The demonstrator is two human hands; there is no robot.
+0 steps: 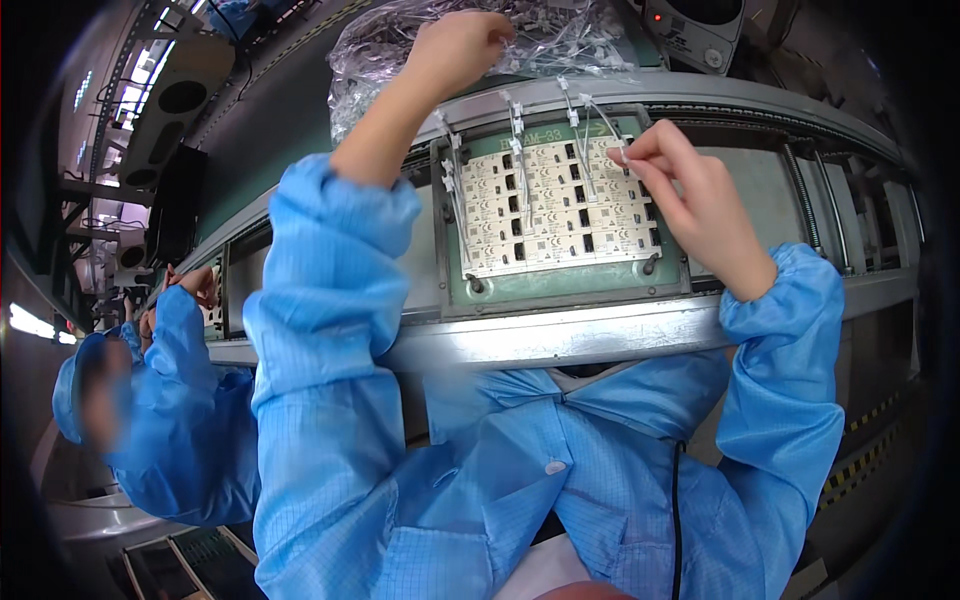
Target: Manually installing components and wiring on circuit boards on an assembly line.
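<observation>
My right hand (pixel 692 190) pinches one end of a thin cable (pixel 606 118) with white connectors, over the upper right corner of a white circuit board panel (pixel 545 238). The panel lies in a green carrier (pixel 560 283) and bears rows of black components. Several more cables with white connectors hang over the carrier's far edge and lie across the panel. Farther off and to the left, my left hand (pixel 458 50) is at a clear plastic bag (pixel 375 50) full of such cables. Its fingers are curled, and whatever is between them is hidden.
A metal rail (pixel 560 335) runs along the near side of the carrier, with another rail (pixel 720 90) behind it. A dark machine with a red light (pixel 690 30) stands at the back right. To the left, a co-worker in blue (pixel 185 430) works along the same line.
</observation>
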